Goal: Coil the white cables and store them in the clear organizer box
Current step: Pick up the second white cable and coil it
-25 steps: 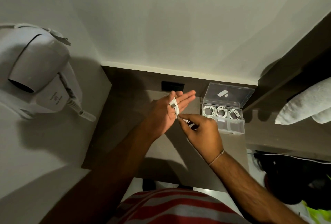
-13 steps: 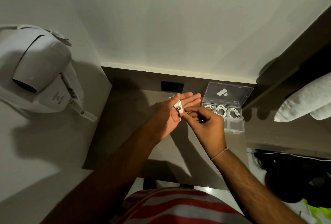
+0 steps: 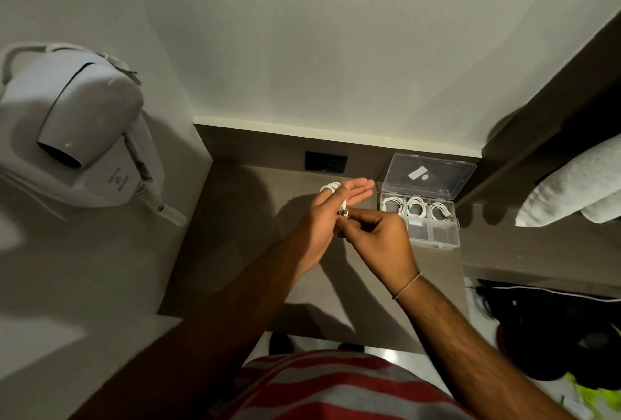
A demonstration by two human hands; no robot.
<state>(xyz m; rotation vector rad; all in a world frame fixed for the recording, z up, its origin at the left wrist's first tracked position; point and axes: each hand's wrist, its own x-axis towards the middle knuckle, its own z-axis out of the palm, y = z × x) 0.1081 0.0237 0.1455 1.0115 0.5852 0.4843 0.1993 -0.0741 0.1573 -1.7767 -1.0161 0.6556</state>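
A white cable (image 3: 331, 188) is wound in loops around the straight fingers of my left hand (image 3: 324, 218), held above the brown desk. My right hand (image 3: 379, 238) pinches the cable's loose end against the left palm, near a small white plug. The clear organizer box (image 3: 420, 234) stands open just to the right of both hands, lid (image 3: 447, 174) tilted back against the wall. Its three rear compartments each hold a coiled white cable (image 3: 416, 207). The front compartments look bare.
A white wall-mounted hair dryer (image 3: 80, 137) hangs at the left with its cord trailing down. A black wall socket (image 3: 325, 162) sits behind my hands. Rolled white towels (image 3: 578, 191) lie on a shelf at the right. A dark bag (image 3: 554, 329) sits at lower right.
The right hand has risen from below the left palm to press the cable's end against it. Both hands drifted slightly toward the box.
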